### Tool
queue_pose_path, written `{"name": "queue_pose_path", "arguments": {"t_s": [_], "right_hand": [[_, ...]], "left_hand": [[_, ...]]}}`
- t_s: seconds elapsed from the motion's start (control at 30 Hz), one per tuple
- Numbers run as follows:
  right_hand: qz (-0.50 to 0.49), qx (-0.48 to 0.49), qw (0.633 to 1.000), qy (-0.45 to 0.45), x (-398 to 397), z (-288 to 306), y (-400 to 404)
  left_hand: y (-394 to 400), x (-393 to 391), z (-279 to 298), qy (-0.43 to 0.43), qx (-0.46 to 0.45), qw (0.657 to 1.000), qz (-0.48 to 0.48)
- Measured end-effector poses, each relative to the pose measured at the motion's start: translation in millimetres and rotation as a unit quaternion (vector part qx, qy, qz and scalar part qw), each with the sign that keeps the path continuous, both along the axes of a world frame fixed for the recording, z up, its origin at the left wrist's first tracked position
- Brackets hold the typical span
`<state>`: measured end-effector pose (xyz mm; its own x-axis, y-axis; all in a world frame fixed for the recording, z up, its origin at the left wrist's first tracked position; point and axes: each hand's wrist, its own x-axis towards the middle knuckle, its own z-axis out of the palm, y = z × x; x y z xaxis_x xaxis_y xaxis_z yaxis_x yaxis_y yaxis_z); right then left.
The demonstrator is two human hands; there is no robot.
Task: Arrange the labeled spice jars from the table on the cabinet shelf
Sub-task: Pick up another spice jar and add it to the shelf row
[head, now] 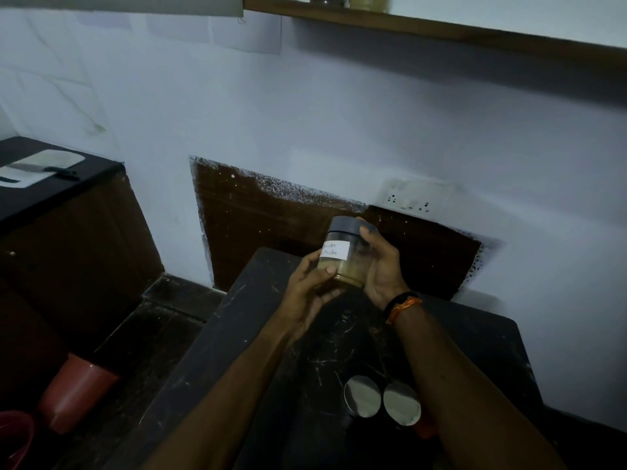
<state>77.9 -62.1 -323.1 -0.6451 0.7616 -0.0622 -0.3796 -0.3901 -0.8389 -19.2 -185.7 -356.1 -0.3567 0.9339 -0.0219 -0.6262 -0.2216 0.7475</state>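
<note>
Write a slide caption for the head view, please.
Both hands hold a labeled spice jar above the dark table.

Clear glossy jar [344, 257] with dark matt lid and white paper label; scratched dark table [271, 351]; two shiny metal lids [381, 400]; wooden shelf [441, 27]
</note>
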Motion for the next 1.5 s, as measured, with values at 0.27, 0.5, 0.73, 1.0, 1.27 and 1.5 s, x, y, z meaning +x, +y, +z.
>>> {"name": "queue_pose_path", "arguments": {"t_s": [0.27, 0.5, 0.73, 1.0, 1.27, 1.5], "right_hand": [[-0.005, 0.079, 0.996, -0.043, -2.0, 17.7, 6.3], [-0.014, 0.129, 0.989, -0.067, 0.2, 44.6, 16.8], [-0.057, 0.165, 0.984, -0.029, 0.6, 104.4, 27.4], [-0.069, 0.240, 0.968, 0.017, 0.3, 193.7, 39.1], [-0.089, 0.308, 0.947, 0.036, 1.5, 268.3, 52.4], [-0.118, 0.326, 0.935, 0.069, -0.8, 301.4, 66.9]], "left_hand": [[11.0, 4.9, 20.8, 0.187, -0.014, 0.976, 0.107], [21.8, -3.8, 44.2, 0.251, 0.004, 0.964, 0.088], [40.8, -25.0, 101.2, 0.255, 0.043, 0.964, 0.056], [71.2, -40.5, 177.6, 0.319, 0.109, 0.938, 0.082], [95.9, -49.7, 250.1, 0.353, 0.169, 0.917, 0.080], [108.1, -61.7, 300.3, 0.392, 0.179, 0.902, 0.043]]}}
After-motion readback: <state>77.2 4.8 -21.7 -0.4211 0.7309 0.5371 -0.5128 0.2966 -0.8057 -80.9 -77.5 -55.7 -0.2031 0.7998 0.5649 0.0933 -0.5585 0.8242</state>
